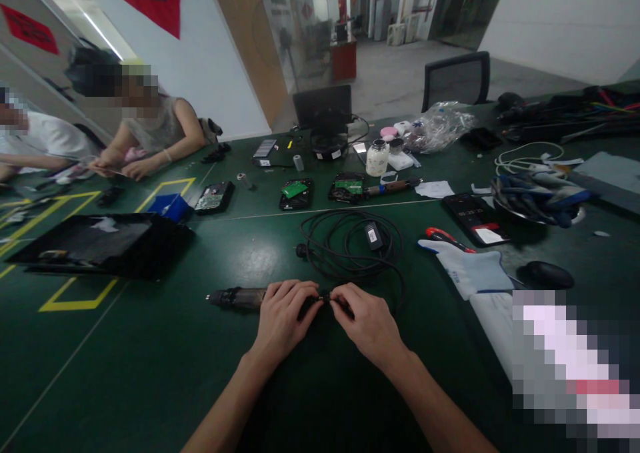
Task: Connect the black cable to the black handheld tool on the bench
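An electric screwdriver [243,298] lies on the green table with its bit pointing left. My left hand [290,308] is wrapped over the rear of its body. At its tail end my right hand [364,318] pinches the cable plug [326,295], close against the screwdriver; whether the plug is fully seated I cannot tell. From there the black cable [401,286] runs back into a loose coil, which has a small box with a white label [373,235] and a wall plug [301,250]. Fingers hide part of the joint.
A black tray [100,246] and blue box [170,206] stand left. Behind lie hard drives [296,193], a second screwdriver [395,187] and a jar [377,157]. A phone [475,218], white-blue glove [475,269] and mouse [545,275] lie right. Two people sit at far left.
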A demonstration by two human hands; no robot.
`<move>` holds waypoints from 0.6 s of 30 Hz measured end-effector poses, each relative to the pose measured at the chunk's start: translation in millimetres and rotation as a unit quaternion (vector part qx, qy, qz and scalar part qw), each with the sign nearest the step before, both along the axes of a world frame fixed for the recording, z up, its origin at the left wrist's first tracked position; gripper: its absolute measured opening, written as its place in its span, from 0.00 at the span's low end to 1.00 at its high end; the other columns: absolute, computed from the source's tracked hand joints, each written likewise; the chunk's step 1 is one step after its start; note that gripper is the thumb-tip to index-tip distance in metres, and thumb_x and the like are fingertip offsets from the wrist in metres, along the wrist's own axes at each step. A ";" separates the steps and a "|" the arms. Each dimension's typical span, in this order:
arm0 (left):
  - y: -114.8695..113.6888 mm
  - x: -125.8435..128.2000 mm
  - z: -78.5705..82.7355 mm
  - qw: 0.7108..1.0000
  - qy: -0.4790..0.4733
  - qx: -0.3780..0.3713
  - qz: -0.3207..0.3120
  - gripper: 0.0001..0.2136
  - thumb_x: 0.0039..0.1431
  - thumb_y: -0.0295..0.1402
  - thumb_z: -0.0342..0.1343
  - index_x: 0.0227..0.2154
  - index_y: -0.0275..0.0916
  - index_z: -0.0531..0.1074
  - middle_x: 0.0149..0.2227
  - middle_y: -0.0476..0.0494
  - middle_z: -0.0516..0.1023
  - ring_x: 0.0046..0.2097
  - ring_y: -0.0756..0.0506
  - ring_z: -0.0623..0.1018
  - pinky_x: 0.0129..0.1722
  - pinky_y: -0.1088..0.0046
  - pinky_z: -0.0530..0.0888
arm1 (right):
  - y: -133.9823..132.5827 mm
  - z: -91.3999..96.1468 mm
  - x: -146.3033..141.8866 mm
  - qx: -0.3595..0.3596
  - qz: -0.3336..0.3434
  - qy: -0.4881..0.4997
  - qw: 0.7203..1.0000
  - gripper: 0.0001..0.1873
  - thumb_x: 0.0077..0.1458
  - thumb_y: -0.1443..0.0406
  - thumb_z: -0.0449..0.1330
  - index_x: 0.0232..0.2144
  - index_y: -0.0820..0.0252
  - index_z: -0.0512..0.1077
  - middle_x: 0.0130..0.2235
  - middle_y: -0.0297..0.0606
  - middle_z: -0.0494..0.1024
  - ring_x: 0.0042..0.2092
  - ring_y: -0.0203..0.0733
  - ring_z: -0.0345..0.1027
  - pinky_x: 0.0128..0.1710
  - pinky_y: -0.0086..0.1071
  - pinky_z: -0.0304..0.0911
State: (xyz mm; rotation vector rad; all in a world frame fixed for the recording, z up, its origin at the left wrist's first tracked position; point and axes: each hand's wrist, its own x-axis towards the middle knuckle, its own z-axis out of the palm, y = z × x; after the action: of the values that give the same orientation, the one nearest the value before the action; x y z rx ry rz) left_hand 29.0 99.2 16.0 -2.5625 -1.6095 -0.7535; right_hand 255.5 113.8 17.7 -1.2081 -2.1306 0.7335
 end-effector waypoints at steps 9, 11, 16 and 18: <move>0.4 -0.5 -0.1 1.000 0.011 -0.004 -0.003 0.06 0.71 0.35 0.59 0.47 0.46 0.77 0.53 0.47 0.84 0.53 0.39 0.79 0.51 0.56 0.70 | 0.1 1.3 -0.1 -0.009 0.003 -0.003 1.000 0.07 0.69 0.67 0.57 0.46 0.52 0.74 0.45 0.36 0.81 0.41 0.41 0.77 0.40 0.33 0.67; 0.4 -0.2 0.6 1.000 0.013 -0.005 -0.006 0.08 0.70 0.35 0.59 0.49 0.46 0.77 0.54 0.46 0.83 0.53 0.39 0.79 0.51 0.56 0.70 | 0.0 1.0 -0.3 -0.008 0.003 -0.003 1.000 0.07 0.70 0.66 0.57 0.45 0.52 0.74 0.44 0.36 0.81 0.41 0.41 0.77 0.40 0.33 0.67; 0.3 0.4 1.2 1.000 0.012 -0.004 -0.013 0.08 0.70 0.34 0.58 0.48 0.47 0.78 0.53 0.46 0.84 0.53 0.39 0.80 0.51 0.56 0.71 | 0.0 0.5 -0.4 0.000 0.003 -0.005 1.000 0.06 0.69 0.66 0.57 0.46 0.52 0.74 0.44 0.36 0.81 0.42 0.42 0.77 0.41 0.33 0.68; 0.5 0.5 0.4 1.000 0.008 0.000 0.001 0.06 0.71 0.35 0.58 0.46 0.46 0.78 0.52 0.45 0.84 0.52 0.39 0.80 0.50 0.56 0.71 | 0.2 0.8 -0.3 0.000 0.002 -0.006 1.000 0.06 0.69 0.66 0.58 0.45 0.52 0.74 0.44 0.36 0.81 0.42 0.42 0.77 0.40 0.33 0.68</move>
State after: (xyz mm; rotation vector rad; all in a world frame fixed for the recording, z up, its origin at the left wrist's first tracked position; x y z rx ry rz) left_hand 29.6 99.7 16.3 -2.5609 -1.6065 -0.7307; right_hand 255.2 114.0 18.4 -1.2106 -2.1447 0.7291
